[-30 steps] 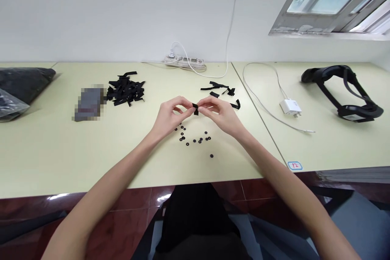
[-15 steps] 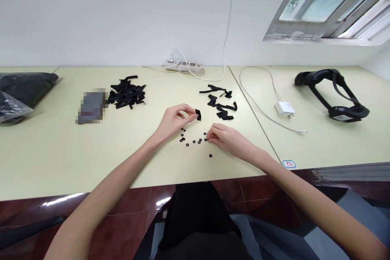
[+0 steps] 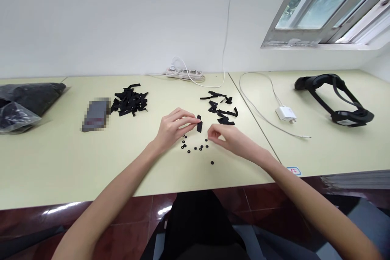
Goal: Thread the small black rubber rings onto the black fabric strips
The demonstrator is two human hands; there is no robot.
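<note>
My left hand (image 3: 176,128) pinches a short black fabric strip (image 3: 199,125) between thumb and fingers, above the table. Just to its right, my right hand (image 3: 225,138) is closed in a pinch; whatever its fingertips hold, if anything, is too small or hidden to make out. On the table below both hands lie several small black discs (image 3: 195,148), some with a light centre. One black disc (image 3: 212,163) sits apart, nearer the table's front edge.
A heap of black strips (image 3: 129,101) lies back left, beside a blurred grey item (image 3: 96,114). Looser black strips (image 3: 224,109) lie right of centre. Around are a dark plastic bag (image 3: 30,103), power strip (image 3: 184,74), white charger (image 3: 285,113) and black headset (image 3: 335,99).
More of the black strip now shows below my left fingers, and it hangs lower. My right hand has lifted slightly from the discs, still pinched. The whole view has shifted a little.
</note>
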